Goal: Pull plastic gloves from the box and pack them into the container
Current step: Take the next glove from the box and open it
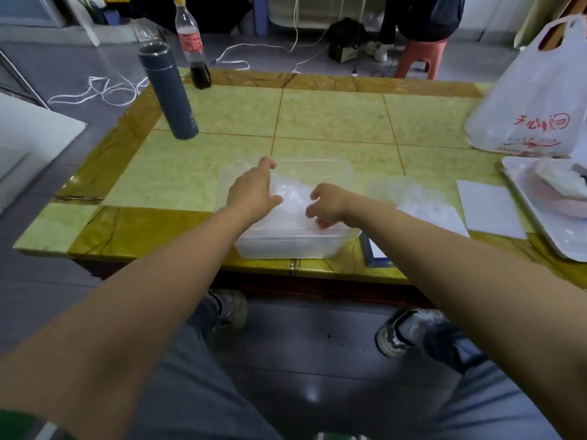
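The clear container [298, 246] sits at the near edge of the table [333, 122], its long axis running left to right along that edge, its open side up; a clear lid [314, 168] lies just beyond it, also long side across. Crumpled translucent gloves [287, 198] fill it. The left hand [254, 188] reaches over the container's left part with fingers stretched away from the person and loosely spread, gripping nothing. The right hand [328, 206] hooks down into the right part, its curled fingertips [320, 224] in the plastic — whether they pinch a glove cannot be told. Right of the container lie more loose plastic film [409, 196] and a blue-edged flat box [373, 254], partly under the forearm. The tabletop is pale green tile with a brown border; it carries a dark flask [171, 90], a cola bottle [193, 49], a white bag [533, 100] and a white tray [546, 230]. Beyond it — grey floor, white cables [104, 87], a pink stool [419, 55].
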`<action>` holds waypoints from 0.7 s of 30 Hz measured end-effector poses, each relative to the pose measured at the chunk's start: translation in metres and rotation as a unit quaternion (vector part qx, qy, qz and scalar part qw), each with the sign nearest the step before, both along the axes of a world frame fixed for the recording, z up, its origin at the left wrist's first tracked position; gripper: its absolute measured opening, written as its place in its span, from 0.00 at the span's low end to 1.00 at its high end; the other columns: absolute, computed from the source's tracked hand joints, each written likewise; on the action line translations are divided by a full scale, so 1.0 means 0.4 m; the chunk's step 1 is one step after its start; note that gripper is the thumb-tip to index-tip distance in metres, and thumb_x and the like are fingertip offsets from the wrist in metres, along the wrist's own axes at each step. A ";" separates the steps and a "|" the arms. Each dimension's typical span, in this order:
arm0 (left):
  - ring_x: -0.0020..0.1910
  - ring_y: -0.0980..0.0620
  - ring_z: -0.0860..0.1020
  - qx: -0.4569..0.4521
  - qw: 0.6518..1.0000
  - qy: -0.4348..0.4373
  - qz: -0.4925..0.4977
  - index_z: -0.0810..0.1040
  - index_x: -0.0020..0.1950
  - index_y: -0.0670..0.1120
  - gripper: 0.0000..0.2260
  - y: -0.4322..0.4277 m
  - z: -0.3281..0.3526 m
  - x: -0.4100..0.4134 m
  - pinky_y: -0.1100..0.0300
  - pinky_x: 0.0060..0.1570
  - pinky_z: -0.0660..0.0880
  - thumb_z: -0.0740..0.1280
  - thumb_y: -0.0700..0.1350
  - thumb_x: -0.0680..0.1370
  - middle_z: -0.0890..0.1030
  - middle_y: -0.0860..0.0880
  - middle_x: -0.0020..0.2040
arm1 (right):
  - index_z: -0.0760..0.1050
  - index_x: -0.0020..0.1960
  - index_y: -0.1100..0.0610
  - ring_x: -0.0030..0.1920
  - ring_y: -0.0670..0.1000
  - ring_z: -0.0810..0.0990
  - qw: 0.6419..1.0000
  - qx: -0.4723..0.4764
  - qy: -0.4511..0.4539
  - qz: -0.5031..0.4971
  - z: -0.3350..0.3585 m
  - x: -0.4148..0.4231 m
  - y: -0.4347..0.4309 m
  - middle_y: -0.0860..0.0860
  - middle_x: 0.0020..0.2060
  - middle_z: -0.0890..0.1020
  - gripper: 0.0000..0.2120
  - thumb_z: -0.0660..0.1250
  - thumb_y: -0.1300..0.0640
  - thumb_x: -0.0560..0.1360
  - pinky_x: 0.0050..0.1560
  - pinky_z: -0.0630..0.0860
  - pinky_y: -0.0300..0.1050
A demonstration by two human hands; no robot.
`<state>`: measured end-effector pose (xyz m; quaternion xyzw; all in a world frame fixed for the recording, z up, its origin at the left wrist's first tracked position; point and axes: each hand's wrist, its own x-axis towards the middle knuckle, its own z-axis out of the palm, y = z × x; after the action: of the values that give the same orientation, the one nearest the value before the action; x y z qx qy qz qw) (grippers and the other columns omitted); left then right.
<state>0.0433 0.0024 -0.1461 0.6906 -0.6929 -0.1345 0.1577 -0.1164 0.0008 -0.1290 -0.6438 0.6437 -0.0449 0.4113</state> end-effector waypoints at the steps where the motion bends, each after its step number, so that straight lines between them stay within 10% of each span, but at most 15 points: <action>1: 0.54 0.45 0.77 0.008 1.000 -0.005 0.003 0.66 0.70 0.48 0.27 0.001 0.005 0.000 0.55 0.49 0.74 0.73 0.47 0.74 0.75 0.45 0.60 | 0.68 0.66 0.69 0.45 0.58 0.78 0.999 0.037 -0.002 -0.005 -0.010 0.005 -0.002 0.63 0.49 0.76 0.18 0.63 0.65 0.78 0.55 0.78 0.54; 8: 0.53 0.49 0.70 -0.189 0.981 -0.037 -0.006 0.79 0.53 0.48 0.10 0.013 0.118 -0.068 0.59 0.51 0.69 0.67 0.38 0.73 0.72 0.48 0.55 | 0.68 0.68 0.67 0.46 0.57 0.76 0.997 0.079 -0.003 0.001 -0.038 0.028 -0.026 0.62 0.50 0.75 0.17 0.60 0.67 0.79 0.49 0.74 0.49; 13: 0.33 0.47 0.76 0.304 0.952 -0.015 -0.025 0.73 0.51 0.38 0.05 -0.001 0.077 -0.129 0.57 0.31 0.73 0.61 0.39 0.81 0.79 0.40 0.50 | 0.68 0.68 0.65 0.51 0.57 0.79 0.995 0.086 0.020 0.036 -0.047 0.027 -0.030 0.60 0.55 0.76 0.18 0.58 0.68 0.79 0.48 0.73 0.49; 17: 0.35 0.49 0.70 0.398 0.913 -0.087 0.000 0.69 0.66 0.36 0.15 -0.010 0.030 -0.060 0.56 0.42 0.70 0.57 0.44 0.83 0.74 0.42 0.53 | 0.68 0.69 0.67 0.38 0.52 0.74 0.992 0.110 0.047 0.049 -0.061 0.009 -0.047 0.55 0.42 0.75 0.19 0.61 0.68 0.78 0.38 0.70 0.40; 21: 0.33 0.50 0.68 0.428 0.902 -0.046 0.040 0.65 0.71 0.37 0.20 -0.022 0.010 -0.019 0.55 0.43 0.68 0.58 0.46 0.83 0.72 0.43 0.52 | 0.69 0.38 0.62 0.29 0.50 0.67 0.986 0.118 0.107 0.047 -0.084 0.017 -0.064 0.54 0.33 0.70 0.10 0.59 0.67 0.78 0.26 0.67 0.38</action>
<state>0.0357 -0.0063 -0.1423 0.7242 -0.5467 -0.3798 -0.1799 -0.1096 -0.0247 -0.1627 -0.6213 0.6541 0.1193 0.4146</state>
